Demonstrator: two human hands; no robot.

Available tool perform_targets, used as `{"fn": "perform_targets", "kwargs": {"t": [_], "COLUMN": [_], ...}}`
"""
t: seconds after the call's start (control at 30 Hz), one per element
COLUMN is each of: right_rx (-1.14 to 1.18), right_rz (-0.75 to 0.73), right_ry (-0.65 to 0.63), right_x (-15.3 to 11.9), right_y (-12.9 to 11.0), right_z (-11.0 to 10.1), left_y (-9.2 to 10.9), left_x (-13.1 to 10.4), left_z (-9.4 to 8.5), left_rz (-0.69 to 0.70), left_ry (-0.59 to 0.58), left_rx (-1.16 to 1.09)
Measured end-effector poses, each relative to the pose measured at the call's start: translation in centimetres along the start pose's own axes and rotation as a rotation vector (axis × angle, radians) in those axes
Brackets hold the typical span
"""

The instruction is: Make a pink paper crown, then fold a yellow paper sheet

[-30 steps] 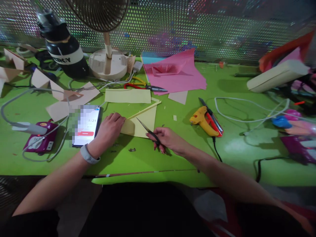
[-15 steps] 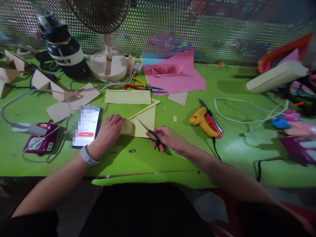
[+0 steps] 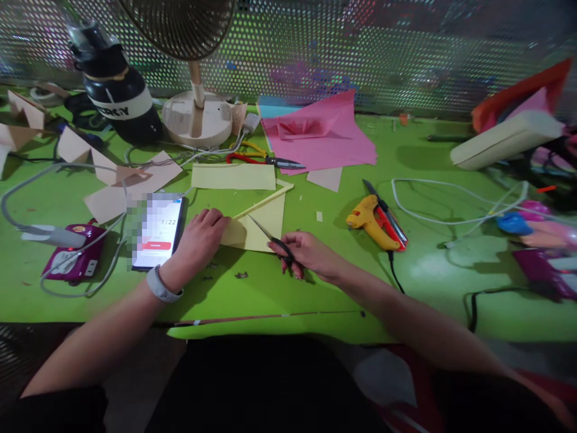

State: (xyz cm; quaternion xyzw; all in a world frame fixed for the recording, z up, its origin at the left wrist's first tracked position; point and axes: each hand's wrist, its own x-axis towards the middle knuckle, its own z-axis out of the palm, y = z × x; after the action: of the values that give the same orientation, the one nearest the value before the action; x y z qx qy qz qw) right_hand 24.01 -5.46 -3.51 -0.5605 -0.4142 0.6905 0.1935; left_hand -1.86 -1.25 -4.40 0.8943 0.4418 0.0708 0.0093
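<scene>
On the green table, a yellow paper piece has a narrow folded strip along its slanting upper edge. My left hand presses on the paper's left end, its fingers bent and close together. Black-handled scissors are held in my right hand, their blades over the paper and pointing up and left. Whether the blade tips touch the paper cannot be made out. Just behind lies a yellow paper strip.
A lit phone lies left of my left hand, near a purple power block with cables. A yellow glue gun and cutter lie at right. Behind are red-yellow scissors, pink paper, a fan and a bottle.
</scene>
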Motion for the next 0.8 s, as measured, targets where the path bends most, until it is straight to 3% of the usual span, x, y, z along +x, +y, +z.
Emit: {"fn": "perform_targets", "kwargs": {"t": [0.8], "right_rx": [0.087], "right_rz": [-0.006], "right_ry": [-0.04], "right_x": [0.12], "right_y": [0.69], "right_z": [-0.35], "left_y": [0.18], "left_x": [0.0], "left_z": [-0.19], "left_rz": [0.007], "left_ry": [-0.007], "left_rx": [0.024]}}
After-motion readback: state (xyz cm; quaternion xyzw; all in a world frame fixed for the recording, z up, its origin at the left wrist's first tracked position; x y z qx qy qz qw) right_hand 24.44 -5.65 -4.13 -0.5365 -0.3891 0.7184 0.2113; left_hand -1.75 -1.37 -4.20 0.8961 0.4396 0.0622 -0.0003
